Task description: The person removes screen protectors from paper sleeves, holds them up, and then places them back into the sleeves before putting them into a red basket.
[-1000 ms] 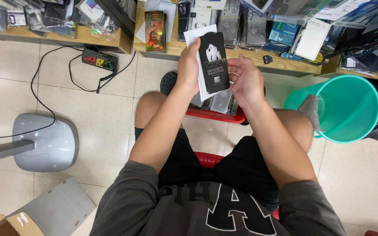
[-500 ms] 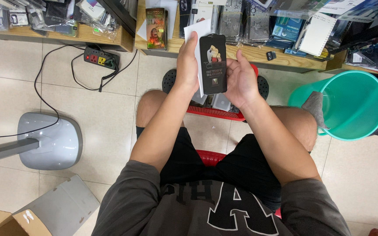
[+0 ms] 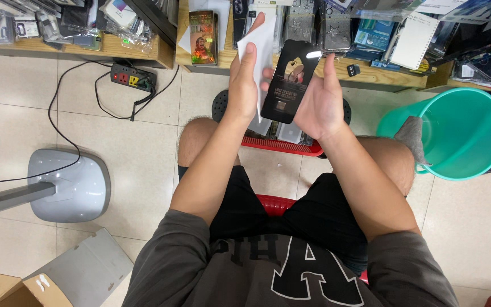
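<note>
My left hand [image 3: 244,85] grips a white flat sleeve or card [image 3: 263,42], held upright in front of the shelf. My right hand [image 3: 320,102] holds a glossy black flat package [image 3: 288,79] with a small picture on it, tilted slightly and overlapping the white piece. Both hands are raised above a red basket [image 3: 282,146] that sits on the floor between my knees and holds several flat packets.
A low wooden shelf [image 3: 166,57] full of packaged items runs along the top. A power strip [image 3: 133,77] with cables lies on the tiles at left. A grey fan base [image 3: 75,185], a cardboard box [image 3: 12,290], and a teal bucket [image 3: 456,133] with a grey cloth [image 3: 411,135] surround me.
Both hands have lifted the black package and white piece higher toward the shelf, and the white piece has come out further to the left of the black package.
</note>
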